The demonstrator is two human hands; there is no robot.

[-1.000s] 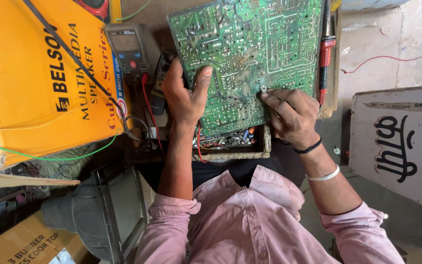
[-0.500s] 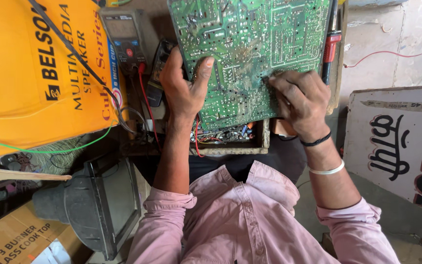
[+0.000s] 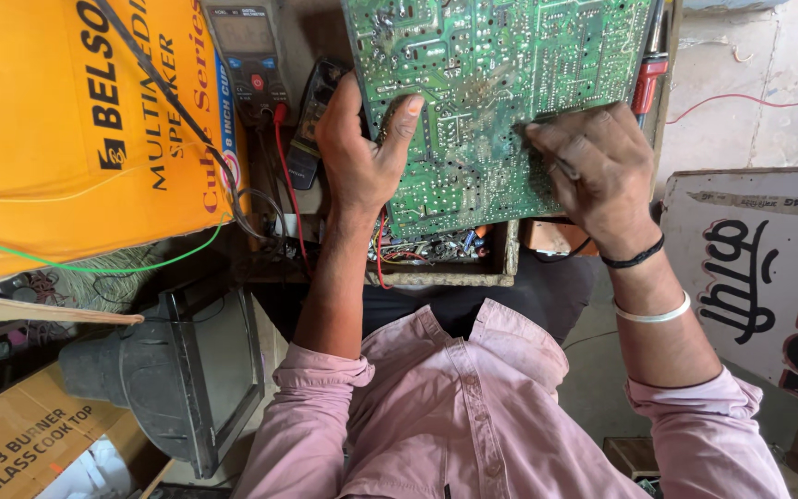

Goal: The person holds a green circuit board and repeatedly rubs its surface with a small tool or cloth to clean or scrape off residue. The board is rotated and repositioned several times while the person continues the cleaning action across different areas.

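Solder side up, a green circuit board [image 3: 501, 92] lies across the upper middle of the head view, resting over an open tray of electronic parts [image 3: 445, 263] whose wooden rim shows just below the board's lower edge. The person's left hand [image 3: 362, 152] clasps the board's left edge, thumb pressed flat on the green surface and fingers curled underneath out of sight. The right hand [image 3: 593, 171] lies on the board's lower right part with its fingers bunched together; whether they pinch something small against the board cannot be told. A black band and a pale bangle [image 3: 655, 314] sit on the right wrist, and both arms come out of rolled pink shirt sleeves [image 3: 473, 416]. Just left of the board stands a digital multimeter [image 3: 249, 55], its red test lead [image 3: 288, 199] trailing down past the left hand. A large yellow carton [image 3: 76, 129] fills the upper left, with a green wire [image 3: 94, 266] draped over its lower edge. A red-handled tool [image 3: 648, 83] lies beside the board's right edge.
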